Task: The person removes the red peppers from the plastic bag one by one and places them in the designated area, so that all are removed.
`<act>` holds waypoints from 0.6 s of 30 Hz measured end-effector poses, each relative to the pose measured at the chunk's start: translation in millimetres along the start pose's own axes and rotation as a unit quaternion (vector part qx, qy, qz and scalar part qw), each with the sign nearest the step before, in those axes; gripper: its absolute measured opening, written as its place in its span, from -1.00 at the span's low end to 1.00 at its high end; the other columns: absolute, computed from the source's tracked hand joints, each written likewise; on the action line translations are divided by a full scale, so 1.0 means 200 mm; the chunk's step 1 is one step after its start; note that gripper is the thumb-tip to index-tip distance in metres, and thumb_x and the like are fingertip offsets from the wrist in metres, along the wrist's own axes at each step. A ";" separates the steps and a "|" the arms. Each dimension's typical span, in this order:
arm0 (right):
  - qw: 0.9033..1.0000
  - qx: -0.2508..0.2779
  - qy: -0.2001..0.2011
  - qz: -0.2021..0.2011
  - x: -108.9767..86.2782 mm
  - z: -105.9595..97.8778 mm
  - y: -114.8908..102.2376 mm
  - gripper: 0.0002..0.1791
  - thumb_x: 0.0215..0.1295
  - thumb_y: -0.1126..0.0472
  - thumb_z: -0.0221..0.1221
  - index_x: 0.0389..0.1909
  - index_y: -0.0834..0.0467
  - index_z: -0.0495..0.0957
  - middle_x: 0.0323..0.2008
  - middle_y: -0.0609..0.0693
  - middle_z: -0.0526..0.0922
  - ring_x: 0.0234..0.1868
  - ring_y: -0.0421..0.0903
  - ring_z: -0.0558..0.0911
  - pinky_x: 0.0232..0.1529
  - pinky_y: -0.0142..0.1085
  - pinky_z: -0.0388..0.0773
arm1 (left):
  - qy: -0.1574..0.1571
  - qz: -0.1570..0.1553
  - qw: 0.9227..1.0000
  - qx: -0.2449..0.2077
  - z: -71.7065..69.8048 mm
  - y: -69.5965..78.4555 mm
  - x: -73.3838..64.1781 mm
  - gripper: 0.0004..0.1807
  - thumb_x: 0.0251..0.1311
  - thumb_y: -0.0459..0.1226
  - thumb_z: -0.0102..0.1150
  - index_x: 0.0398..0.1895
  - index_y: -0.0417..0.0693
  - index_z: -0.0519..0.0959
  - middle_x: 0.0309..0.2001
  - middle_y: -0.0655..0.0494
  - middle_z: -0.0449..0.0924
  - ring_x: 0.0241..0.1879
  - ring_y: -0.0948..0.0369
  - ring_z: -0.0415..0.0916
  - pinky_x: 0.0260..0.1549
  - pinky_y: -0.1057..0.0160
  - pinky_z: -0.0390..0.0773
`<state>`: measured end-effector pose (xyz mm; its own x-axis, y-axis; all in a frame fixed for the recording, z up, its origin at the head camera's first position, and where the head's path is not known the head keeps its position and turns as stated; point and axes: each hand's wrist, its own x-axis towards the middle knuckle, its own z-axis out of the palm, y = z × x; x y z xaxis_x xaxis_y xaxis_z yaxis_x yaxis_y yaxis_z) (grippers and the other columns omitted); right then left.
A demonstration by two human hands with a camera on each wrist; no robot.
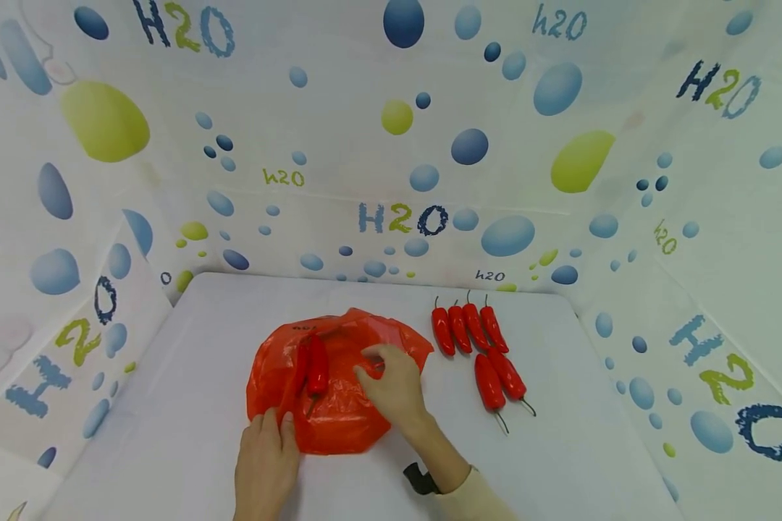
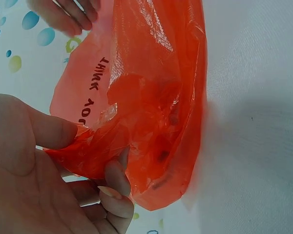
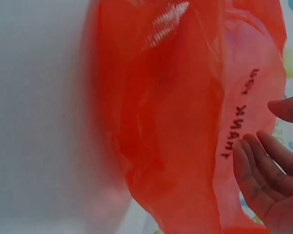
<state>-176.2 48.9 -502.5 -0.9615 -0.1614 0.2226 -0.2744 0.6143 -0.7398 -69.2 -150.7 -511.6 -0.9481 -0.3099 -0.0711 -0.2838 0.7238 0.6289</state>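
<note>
A thin red plastic bag [image 1: 339, 427] with dark lettering lies spread on the table, its mouth facing up. One red chili pepper [image 1: 317, 367] with a green stem shows at the bag's left part. My left hand [image 1: 267, 452] is at the near left edge, and in the left wrist view its thumb and fingers pinch a fold of the red plastic [image 2: 95, 153]. Over the right half of the bag is my right hand [image 1: 394, 387], thumb and fingers apart and loosely bent. In the right wrist view nothing sits between its fingers [image 3: 256, 170].
Right of the bag, several red chili peppers [image 1: 459, 329] lie side by side, stems away from me. Two more peppers [image 1: 490, 383] lie nearer, stems toward me. Patterned white sheeting [image 1: 339, 145] walls the white table [image 1: 580, 449] at the back and sides.
</note>
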 end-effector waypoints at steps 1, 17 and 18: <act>1.000 -0.004 -0.007 0.000 0.00 0.01 0.00 -0.66 0.34 0.03 0.41 0.07 0.00 0.67 -0.02 -0.08 0.74 -0.02 -0.12 0.67 -0.02 -0.26 0.67 | 0.001 0.001 1.000 0.000 0.00 0.00 0.00 -0.58 0.59 -0.19 -0.05 0.17 -0.45 0.42 -0.15 -0.21 0.50 -0.13 -0.11 0.40 -0.13 -0.15 0.56; 0.997 -0.007 -0.071 0.008 0.08 0.16 -0.08 -0.56 0.31 0.02 0.44 0.14 0.09 0.65 0.00 -0.09 0.75 -0.07 -0.16 0.65 -0.05 -0.28 0.67 | 0.012 0.006 1.000 0.007 0.00 -0.02 0.00 -0.59 0.59 -0.18 -0.04 0.15 -0.44 0.44 -0.13 -0.25 0.51 -0.13 -0.13 0.41 -0.16 -0.15 0.55; 0.997 -0.009 -0.072 0.007 0.08 0.18 -0.07 -0.56 0.31 0.02 0.45 0.13 0.09 0.65 -0.01 -0.10 0.75 -0.09 -0.18 0.64 -0.07 -0.29 0.67 | 0.017 0.010 1.000 0.006 0.00 -0.03 0.00 -0.59 0.59 -0.19 -0.04 0.15 -0.44 0.44 -0.13 -0.25 0.51 -0.13 -0.14 0.41 -0.16 -0.16 0.55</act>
<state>-188.6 9.5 -511.2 -0.9581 -0.2612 0.1177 -0.2617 0.6306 -0.7307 -67.7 -154.5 -515.1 -0.9481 -0.3163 -0.0327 -0.2673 0.7369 0.6209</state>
